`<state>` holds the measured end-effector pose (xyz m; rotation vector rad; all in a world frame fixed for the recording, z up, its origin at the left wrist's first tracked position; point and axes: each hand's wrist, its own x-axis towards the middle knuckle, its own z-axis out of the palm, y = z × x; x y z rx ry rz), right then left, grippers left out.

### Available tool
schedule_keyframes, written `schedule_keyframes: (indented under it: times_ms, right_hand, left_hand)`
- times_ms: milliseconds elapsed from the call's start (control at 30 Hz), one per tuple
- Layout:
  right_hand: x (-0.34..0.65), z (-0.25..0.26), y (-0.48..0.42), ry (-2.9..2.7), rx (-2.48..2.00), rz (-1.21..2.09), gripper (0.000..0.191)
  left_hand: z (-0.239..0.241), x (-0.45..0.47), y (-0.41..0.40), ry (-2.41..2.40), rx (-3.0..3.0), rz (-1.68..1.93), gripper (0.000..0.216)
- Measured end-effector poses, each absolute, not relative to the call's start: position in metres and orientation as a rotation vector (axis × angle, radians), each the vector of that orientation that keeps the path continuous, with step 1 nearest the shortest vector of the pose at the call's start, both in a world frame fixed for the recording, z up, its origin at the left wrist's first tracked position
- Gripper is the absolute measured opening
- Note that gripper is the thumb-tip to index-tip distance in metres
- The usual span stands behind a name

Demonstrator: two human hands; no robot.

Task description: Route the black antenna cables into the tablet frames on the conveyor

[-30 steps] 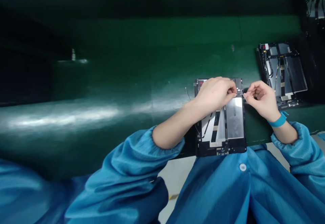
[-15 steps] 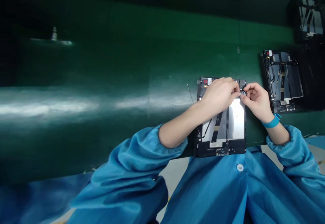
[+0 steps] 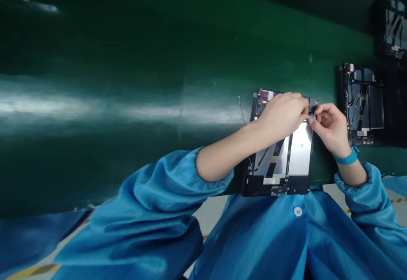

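An opened tablet (image 3: pixel 300 155) lies at the front edge of the green bench, its silvery inner plate, black flat cables and small circuit boards showing. My left hand (image 3: pixel 284 112) reaches across its upper part, fingers bent together in a pinch at the upper right area. From the right, my right hand (image 3: pixel 333 127) comes in at the tablet's right edge, thumb and forefinger close together near the left fingertips. Whatever lies between the fingers of either hand is too small to make out. A thin loose wire (image 3: pixel 241 106) sticks out past the tablet's left side.
More opened tablets (image 3: pixel 364 102) lie to the right, and another stack (image 3: pixel 394 30) stands at the far right back. The green bench top (image 3: pixel 143 157) stretches away to the left, with a bright band of reflected light. A blue wristband (image 3: pixel 348 157) circles my right wrist.
The view has shifted and tilted slightly. Both hands stay at the tablet's upper right area, with little change in their finger positions.
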<state>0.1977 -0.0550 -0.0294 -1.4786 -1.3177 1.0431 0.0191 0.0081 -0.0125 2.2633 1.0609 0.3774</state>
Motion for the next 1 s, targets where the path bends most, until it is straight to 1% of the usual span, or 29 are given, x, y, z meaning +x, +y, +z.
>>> schedule_keyframes:
  times_ms: [167,233,300,367,433,500,533,600,667,733,833,933,1000]
  right_hand:
    - [0.192,-0.030,-0.051,-1.359,-1.490,1.011,0.021]
    - [0.190,-0.035,-0.050,-1.311,-1.490,0.971,0.022]
    - [0.191,-0.039,-0.048,-1.169,-1.461,0.969,0.022]
    - [0.195,-0.040,-0.048,-1.005,-1.424,0.980,0.021]
    - [0.197,-0.034,-0.050,-0.947,-1.409,0.945,0.019]
    - [0.192,-0.022,-0.055,-1.045,-1.404,0.900,0.016]
    - [0.185,-0.016,-0.057,-1.141,-1.394,0.911,0.014]
    - [0.166,-0.002,-0.062,-1.394,-1.355,1.042,0.011]
    - [0.141,0.007,-0.065,-1.670,-1.281,1.223,0.016]
    - [0.118,0.010,-0.066,-1.911,-1.211,1.320,0.022]
    - [0.098,0.008,-0.063,-2.126,-1.164,1.313,0.018]
    - [0.100,0.005,-0.060,-2.197,-1.124,1.276,0.018]
    - [0.109,0.003,-0.058,-2.228,-1.064,1.280,0.018]
  left_hand:
    - [-0.009,0.020,0.010,1.031,2.248,0.364,0.015]
    - [-0.002,0.011,0.010,1.056,2.256,0.463,0.023]
    - [0.006,-0.009,0.007,1.167,2.260,0.576,0.031]
    - [0.010,-0.038,0.001,1.327,2.253,0.582,0.029]
    - [0.007,-0.070,-0.009,1.434,2.246,0.466,0.026]
    - [0.000,-0.098,-0.023,1.379,2.227,0.272,0.025]
    - [-0.004,-0.109,-0.030,1.308,2.203,0.183,0.025]
    - [-0.009,-0.121,-0.047,1.199,2.163,0.104,0.022]
    - [-0.008,-0.122,-0.064,1.226,2.190,0.213,0.023]
    - [-0.003,-0.118,-0.078,1.317,2.269,0.427,0.023]
    - [0.005,-0.111,-0.094,1.327,2.321,0.664,0.015]
    - [0.004,-0.105,-0.101,1.346,2.183,0.838,0.026]
    - [0.000,-0.102,-0.103,1.458,1.982,0.991,0.041]
